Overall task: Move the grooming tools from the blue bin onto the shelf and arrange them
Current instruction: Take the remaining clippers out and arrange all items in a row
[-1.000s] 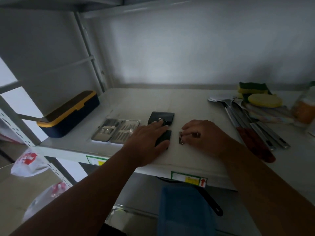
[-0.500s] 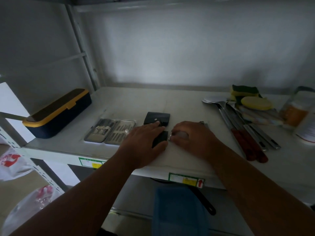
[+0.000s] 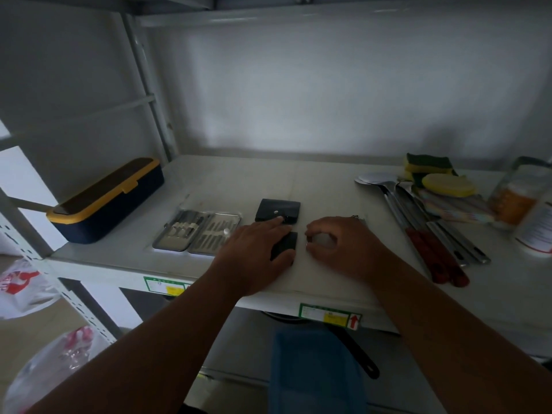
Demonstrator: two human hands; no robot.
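On the white shelf an open manicure kit lies flat, showing its metal tools. Right of it sits a black snap pouch, with a smaller black case just in front. My left hand rests flat over the small case, its index fingertip touching the pouch. My right hand is curled beside the case and pinches a small pale metal tool, mostly hidden by the fingers. The blue bin sits below the shelf edge.
A navy box with a yellow lid stands at the shelf's left end. Ladles and red-handled utensils, sponges and bottles fill the right side. A black pan handle sticks out below. Plastic bags hang at the left.
My right hand has slid left with the small metal tool, closer to the black case. The left hand stays on the case.
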